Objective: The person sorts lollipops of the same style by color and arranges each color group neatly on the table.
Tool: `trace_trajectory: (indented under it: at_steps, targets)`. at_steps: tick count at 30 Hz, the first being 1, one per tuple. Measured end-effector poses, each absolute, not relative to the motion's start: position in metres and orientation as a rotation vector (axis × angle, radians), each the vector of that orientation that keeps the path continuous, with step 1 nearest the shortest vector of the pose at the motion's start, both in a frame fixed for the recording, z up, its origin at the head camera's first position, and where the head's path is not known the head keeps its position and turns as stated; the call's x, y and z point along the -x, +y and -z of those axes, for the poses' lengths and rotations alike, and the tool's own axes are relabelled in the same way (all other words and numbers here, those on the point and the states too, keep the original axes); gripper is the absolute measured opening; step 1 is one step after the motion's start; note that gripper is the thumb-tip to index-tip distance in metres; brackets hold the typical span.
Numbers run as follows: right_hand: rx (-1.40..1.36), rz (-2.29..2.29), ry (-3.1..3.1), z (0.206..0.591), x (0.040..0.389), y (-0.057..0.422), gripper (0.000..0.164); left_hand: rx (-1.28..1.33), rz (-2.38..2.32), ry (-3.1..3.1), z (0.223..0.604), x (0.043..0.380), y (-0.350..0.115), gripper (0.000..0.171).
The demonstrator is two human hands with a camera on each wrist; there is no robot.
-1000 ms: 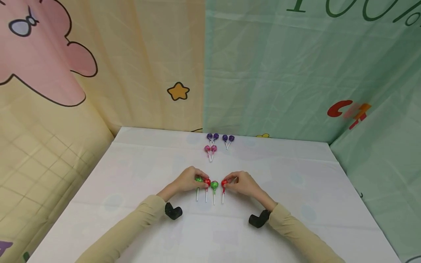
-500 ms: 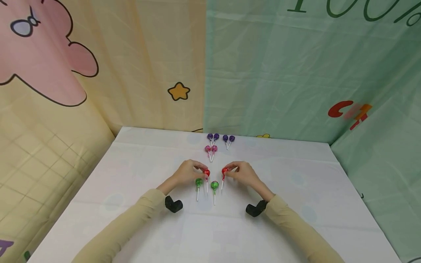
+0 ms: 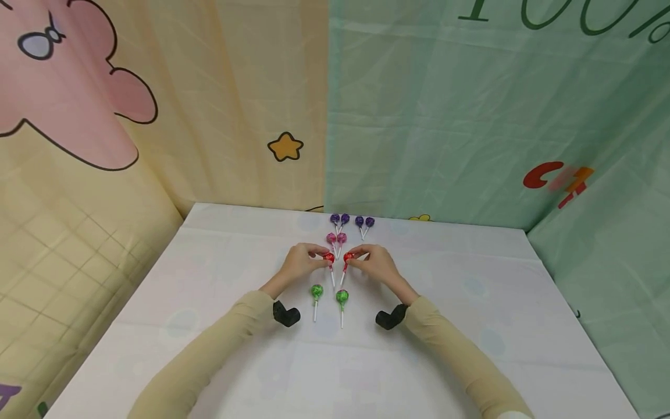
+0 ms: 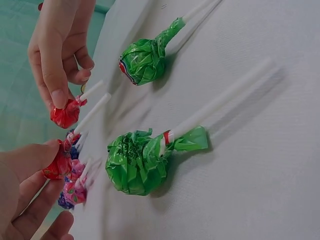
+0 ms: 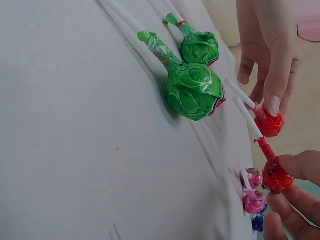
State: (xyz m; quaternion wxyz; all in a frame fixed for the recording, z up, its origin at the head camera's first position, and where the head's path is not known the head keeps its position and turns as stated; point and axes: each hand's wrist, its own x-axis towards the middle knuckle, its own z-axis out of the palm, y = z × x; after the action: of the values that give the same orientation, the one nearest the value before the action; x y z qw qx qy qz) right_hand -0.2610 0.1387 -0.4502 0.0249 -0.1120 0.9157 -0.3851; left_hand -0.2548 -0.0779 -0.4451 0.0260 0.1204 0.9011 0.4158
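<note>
My left hand point(image 3: 302, 262) pinches a red lollipop point(image 4: 58, 165) by its wrapped head between thumb and fingers. A second red lollipop point(image 5: 276, 179) is pinched the same way by my right hand point(image 3: 378, 265). The two sticks point toward me and lean together at their lower ends. Just beyond my hands lie two pink lollipops point(image 3: 342, 238), side by side with sticks converging. Closer to me, two green lollipops point(image 3: 317, 291) lie apart on the white table, heads away from me. One green head point(image 4: 136, 162) looms large in the left wrist view.
Two pairs of purple lollipops point(image 3: 365, 222) lie near the back edge of the white table point(image 3: 445, 372). Printed curtains point(image 3: 419, 116) hang behind and beside it. A black wrist-worn camera point(image 3: 286, 314) sits below each hand.
Both hands have moved away from me across the table, carrying the red lollipops from beside the green ones to just below the pink pair. They have also come closer together.
</note>
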Motion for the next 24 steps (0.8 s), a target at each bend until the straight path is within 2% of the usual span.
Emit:
trace_trajectory:
  at_steps: [24]
  targets:
    - [0.313, 1.175, 2.842, 0.470, 0.273, 0.127, 0.024, -0.224, -1.370, 2.724, 0.470, 0.268, -0.071, 0.029]
